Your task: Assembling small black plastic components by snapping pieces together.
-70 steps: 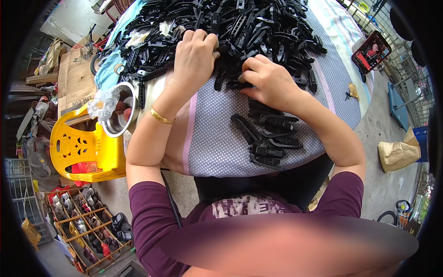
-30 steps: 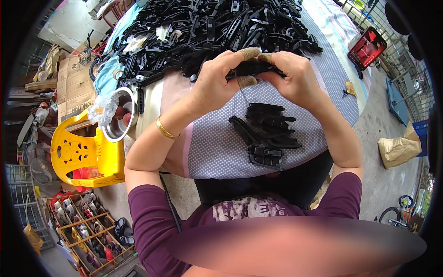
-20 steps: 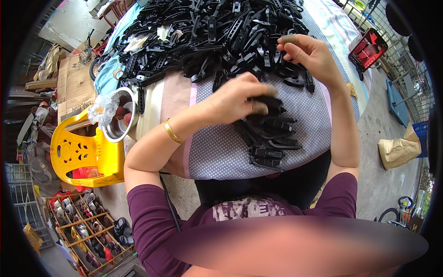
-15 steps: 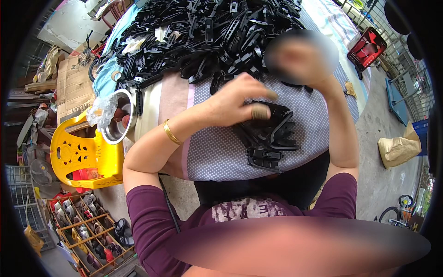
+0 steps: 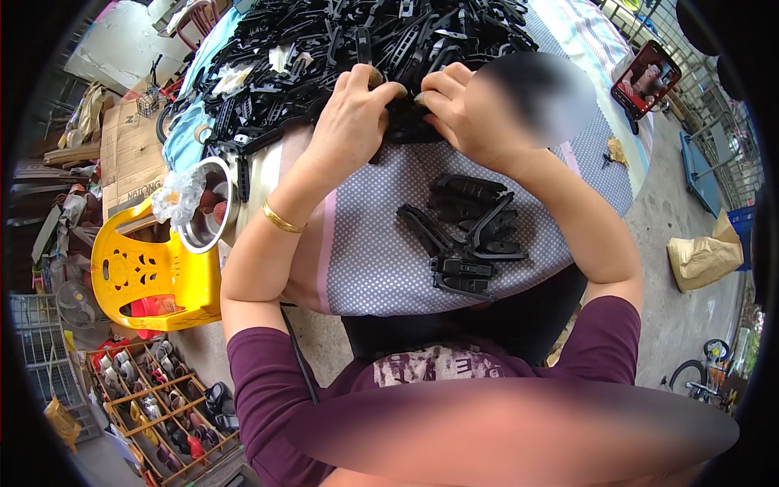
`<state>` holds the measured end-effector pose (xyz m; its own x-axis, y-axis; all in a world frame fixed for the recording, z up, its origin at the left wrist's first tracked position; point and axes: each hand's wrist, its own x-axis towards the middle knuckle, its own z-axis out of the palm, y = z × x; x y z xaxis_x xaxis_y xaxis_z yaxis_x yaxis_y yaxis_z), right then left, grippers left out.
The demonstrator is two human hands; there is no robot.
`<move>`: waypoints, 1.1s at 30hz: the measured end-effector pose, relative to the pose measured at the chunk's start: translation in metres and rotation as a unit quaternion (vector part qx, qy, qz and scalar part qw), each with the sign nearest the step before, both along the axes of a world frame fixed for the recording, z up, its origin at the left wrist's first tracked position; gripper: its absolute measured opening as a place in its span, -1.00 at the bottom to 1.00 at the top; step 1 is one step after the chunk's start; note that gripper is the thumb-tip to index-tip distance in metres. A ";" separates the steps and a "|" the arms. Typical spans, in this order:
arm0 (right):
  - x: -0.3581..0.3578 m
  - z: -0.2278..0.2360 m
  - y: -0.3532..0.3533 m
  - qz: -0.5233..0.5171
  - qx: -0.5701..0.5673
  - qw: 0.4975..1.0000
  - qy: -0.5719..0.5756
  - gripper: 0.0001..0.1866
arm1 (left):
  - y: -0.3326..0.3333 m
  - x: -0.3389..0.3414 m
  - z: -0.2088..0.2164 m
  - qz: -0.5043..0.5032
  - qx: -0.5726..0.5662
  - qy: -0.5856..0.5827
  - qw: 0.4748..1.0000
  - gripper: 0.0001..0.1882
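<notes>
A large heap of black plastic parts, long and narrow with slots, covers the far half of the table. At its near edge my left hand and my right hand face each other, fingers bent and pinched. Between them is a black plastic part, which both seem to grip; its outline merges with the dark heap behind. Closer to me lies a smaller pile of black clip-like parts, touched by neither hand.
The table has a dotted grey cloth. A yellow plastic chair at the left bears a metal bowl of reddish round things and a plastic bag. A phone stands at the far right. Beyond are a shoe rack and a blue trolley.
My left hand has moved away from the small near pile, up to the big heap. My right hand has shifted left, so both hands now meet there. The small pile shows fully.
</notes>
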<state>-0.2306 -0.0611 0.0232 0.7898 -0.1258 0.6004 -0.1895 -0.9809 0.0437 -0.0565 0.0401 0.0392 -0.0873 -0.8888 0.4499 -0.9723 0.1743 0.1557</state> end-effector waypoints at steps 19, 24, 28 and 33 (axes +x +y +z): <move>-0.032 0.027 -0.002 -0.037 0.211 0.959 -0.187 -0.85 | 0.000 -0.004 0.015 0.062 -0.031 0.441 0.895 -0.74; -0.024 0.027 0.016 0.091 0.155 0.960 -0.214 -0.81 | 0.005 -0.029 0.005 -0.011 0.139 0.652 0.746 -0.72; -0.021 0.020 0.017 0.131 0.161 0.967 -0.151 -0.82 | 0.009 -0.024 0.009 -0.027 0.189 0.682 0.706 -0.72; -0.021 0.020 0.017 0.122 0.222 0.951 -0.176 -0.80 | 0.009 -0.018 0.010 -0.074 0.235 0.749 0.615 -0.69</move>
<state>-0.2517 -0.0441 0.0434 0.5882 -0.2671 0.7633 0.1208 -0.9043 -0.4095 -0.0742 0.0489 0.0495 0.0171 -0.9835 -0.1799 0.3452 -0.1630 0.9243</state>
